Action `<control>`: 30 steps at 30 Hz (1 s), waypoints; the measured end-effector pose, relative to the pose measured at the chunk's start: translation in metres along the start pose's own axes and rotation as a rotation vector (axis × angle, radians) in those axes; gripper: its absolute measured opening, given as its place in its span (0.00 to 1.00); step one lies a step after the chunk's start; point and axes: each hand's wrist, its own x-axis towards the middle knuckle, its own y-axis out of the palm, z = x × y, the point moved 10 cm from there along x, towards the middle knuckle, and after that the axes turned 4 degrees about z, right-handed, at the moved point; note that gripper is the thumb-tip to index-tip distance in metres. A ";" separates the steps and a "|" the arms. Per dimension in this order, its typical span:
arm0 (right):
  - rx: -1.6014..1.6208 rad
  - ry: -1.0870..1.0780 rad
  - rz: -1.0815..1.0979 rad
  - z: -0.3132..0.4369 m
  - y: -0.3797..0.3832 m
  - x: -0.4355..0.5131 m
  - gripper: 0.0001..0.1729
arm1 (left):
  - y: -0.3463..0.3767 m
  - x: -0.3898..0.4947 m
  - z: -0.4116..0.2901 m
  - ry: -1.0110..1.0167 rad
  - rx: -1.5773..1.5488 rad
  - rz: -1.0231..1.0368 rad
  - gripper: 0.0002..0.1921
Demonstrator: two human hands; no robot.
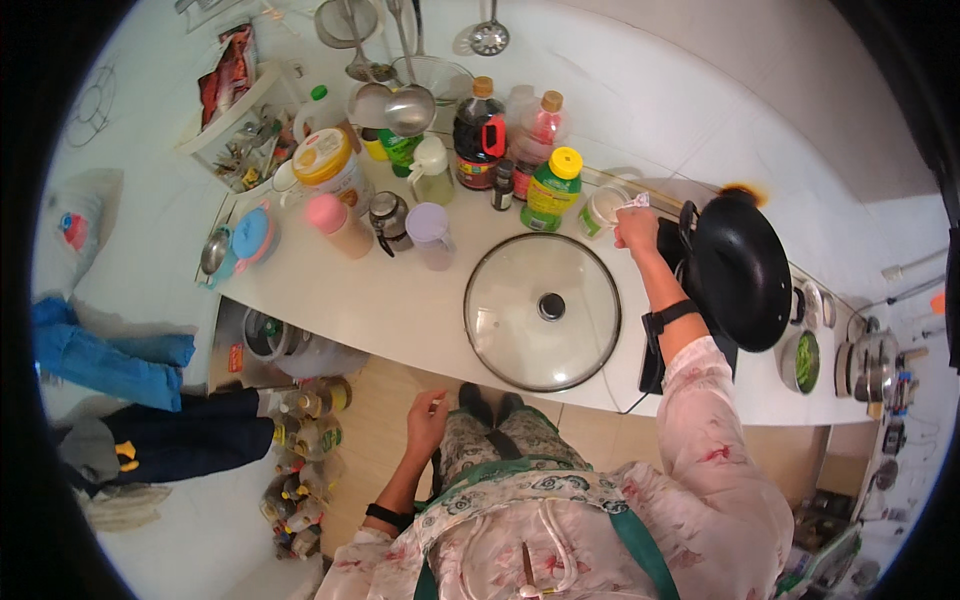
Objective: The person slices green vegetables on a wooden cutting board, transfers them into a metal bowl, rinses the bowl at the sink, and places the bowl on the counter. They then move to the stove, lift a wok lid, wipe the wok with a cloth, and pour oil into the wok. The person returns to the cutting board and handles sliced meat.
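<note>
My right hand (pixel 637 231) reaches to the back of the counter with its fingers closed on a small pale item (pixel 639 200), too small to name surely. Right beside that hand stands a clear jar (pixel 598 213) with a green and white label. A black wok (pixel 739 274) sits to the right of my forearm, above a black cooktop (pixel 724 352). In front of me lies a round glass lid (pixel 517 315) with a black knob. My left hand (pixel 427 424) hangs below the counter's front edge, fingers loosely curled, with nothing visible in it.
Behind the lid stand a green bottle with a yellow cap (pixel 553 191), a dark sauce bottle (pixel 478 135) and a lilac-lidded cup (pixel 430 236). A steel bowl of green vegetables (pixel 805 364) is at the right. Ladles (pixel 409 110) hang above; a cord (pixel 645 397) crosses the front edge.
</note>
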 end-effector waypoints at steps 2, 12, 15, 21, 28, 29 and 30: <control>0.025 -0.033 0.019 -0.005 0.016 0.025 0.18 | -0.010 -0.006 -0.005 -0.003 0.050 -0.043 0.12; 0.342 0.122 0.162 -0.103 0.052 0.113 0.15 | -0.059 -0.068 0.032 -0.092 0.163 -0.298 0.14; 0.492 0.236 0.187 -0.112 0.048 0.097 0.21 | -0.074 -0.088 0.052 -0.119 0.181 -0.380 0.14; 0.375 0.112 0.399 -0.027 0.050 -0.068 0.17 | -0.136 -0.093 0.126 -0.373 0.191 -0.397 0.16; 0.254 -0.049 0.777 0.070 0.183 -0.308 0.16 | -0.247 -0.070 0.253 -0.441 0.326 -0.298 0.16; 0.244 -0.004 0.852 0.077 0.216 -0.341 0.17 | -0.265 -0.061 0.264 -0.413 0.355 -0.300 0.15; 0.237 0.009 0.920 0.088 0.252 -0.372 0.17 | -0.278 -0.064 0.276 -0.431 0.267 -0.340 0.15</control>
